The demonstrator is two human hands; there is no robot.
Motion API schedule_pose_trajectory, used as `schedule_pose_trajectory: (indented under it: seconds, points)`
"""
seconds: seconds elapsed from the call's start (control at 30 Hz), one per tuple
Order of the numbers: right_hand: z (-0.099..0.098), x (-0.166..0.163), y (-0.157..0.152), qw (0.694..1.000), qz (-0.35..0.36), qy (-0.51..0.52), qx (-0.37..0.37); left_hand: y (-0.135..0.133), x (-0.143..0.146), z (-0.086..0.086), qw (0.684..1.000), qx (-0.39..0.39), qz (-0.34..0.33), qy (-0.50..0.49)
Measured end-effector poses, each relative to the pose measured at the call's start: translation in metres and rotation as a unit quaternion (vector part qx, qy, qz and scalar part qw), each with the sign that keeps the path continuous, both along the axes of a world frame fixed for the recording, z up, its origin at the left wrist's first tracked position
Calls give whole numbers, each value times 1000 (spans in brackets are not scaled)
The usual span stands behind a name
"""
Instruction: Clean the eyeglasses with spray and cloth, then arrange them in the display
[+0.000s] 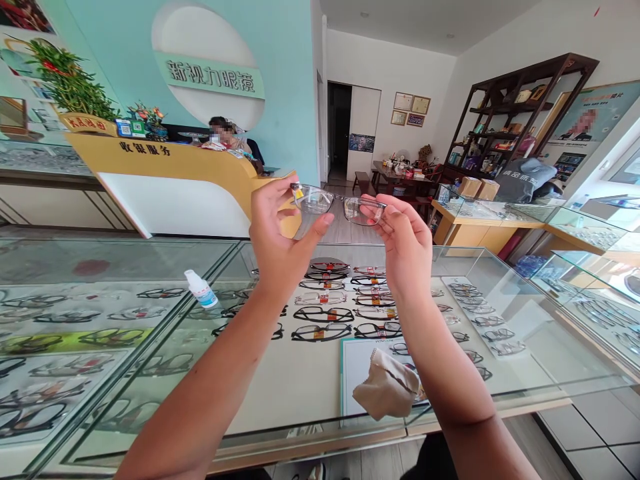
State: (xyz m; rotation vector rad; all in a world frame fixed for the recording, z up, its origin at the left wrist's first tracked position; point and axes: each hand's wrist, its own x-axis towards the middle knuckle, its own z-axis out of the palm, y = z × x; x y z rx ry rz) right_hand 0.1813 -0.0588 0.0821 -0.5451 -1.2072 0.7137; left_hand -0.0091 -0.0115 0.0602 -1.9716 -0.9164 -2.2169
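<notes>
A pair of eyeglasses [339, 198] with a thin dark frame is held up in front of me, above the glass display case [300, 373]. At its left end, my left hand [283, 230] grips the frame near the hinge, where a small yellow tag shows; the thumb is stretched out below the lens. My right hand [407, 233] pinches the other end, with fingers behind the right lens. Below, a beige cleaning cloth [386, 390] lies crumpled on the case top near my right forearm. A small white spray bottle [201, 290] with a blue label stands on the glass to the left.
Rows of eyeglasses [323, 313] rest inside the case. Behind it is a yellow and white counter [175, 193] with a person [233, 137] seated there. Another person [525, 180] in grey bends by the right-hand cases. A dark wooden shelf [505, 110] stands at the back right.
</notes>
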Motion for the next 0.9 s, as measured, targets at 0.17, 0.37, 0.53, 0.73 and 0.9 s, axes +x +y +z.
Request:
schedule_pose_trajectory:
  seconds: [0.17,0.37,0.53,0.73,0.9]
  points:
    - [3,0,-2,1000,20,17,-4,1,-1,-1,1000,26,11,-1]
    - [8,11,-4,992,-7,-122,2,-11,-2,7,997,26,42,62]
    - [8,16,-3,976,-41,-210,34,-22,-1,12,989,67,41,127]
    - [8,18,-2,972,-13,-233,29,-24,0,13,990,27,-47,130]
    - [4,16,3,977,8,-215,-5,-17,0,11,982,-26,-151,114]
